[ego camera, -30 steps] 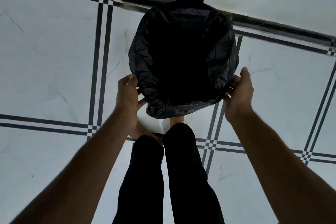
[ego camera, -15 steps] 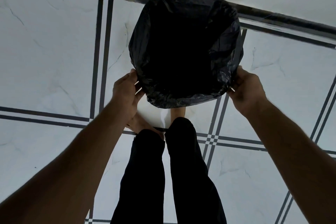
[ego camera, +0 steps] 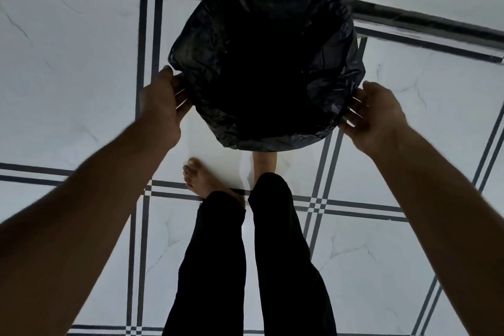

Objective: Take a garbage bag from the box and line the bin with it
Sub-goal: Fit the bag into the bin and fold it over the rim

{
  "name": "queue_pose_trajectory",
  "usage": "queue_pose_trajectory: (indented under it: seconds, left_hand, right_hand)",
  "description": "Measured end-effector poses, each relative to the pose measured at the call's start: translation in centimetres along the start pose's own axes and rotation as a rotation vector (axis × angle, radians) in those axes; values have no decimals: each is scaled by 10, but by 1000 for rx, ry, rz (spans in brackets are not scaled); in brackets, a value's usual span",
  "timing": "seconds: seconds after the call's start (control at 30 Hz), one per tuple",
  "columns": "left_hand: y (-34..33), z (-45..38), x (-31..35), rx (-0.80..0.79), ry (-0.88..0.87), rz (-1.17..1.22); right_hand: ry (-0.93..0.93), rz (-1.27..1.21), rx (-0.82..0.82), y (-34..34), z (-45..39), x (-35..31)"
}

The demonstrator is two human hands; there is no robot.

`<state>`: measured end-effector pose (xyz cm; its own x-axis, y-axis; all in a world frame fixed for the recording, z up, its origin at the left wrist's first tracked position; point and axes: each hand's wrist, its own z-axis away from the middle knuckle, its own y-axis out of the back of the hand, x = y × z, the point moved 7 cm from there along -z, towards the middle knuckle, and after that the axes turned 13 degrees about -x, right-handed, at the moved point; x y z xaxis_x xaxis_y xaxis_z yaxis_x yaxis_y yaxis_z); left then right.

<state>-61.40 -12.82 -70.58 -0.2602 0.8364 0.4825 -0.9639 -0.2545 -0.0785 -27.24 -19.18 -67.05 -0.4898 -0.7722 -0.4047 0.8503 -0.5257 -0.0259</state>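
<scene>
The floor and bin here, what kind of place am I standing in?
Probably indoors in a home, though which room is unclear. The tiled floor is glossy white with dark grid lines, the person stands barefoot, and both hands fit a black garbage bag over a bin.
</scene>
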Motion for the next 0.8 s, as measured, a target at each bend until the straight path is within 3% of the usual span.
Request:
queue_pose_trajectory:
  seconds: [0.1,0.27,0.4,0.5,0.7,0.8]
  left_hand:
    - [-6,3,13,53,-85,-180]
    - [-21,-9,28,-80,-119,-252]
    - [-23,-21,44,-47,-103,-460]
    - [-22,-31,50,-23,-93,-474]
    - [-26,-60,58,-31,-162,-486]
    - [-32,-57,77,-8,-275,-466]
  right_hand:
    - [89,36,96,3,1,-7]
    - [318,326,262,-1,-3,-27]
    - [360,534,211,-15,-21,-47]
    - [400,657,183,-24,-33,-68]
    - [472,545,-66,-44,-51,-86]
    - [410,533,-141,-44,-58,-92]
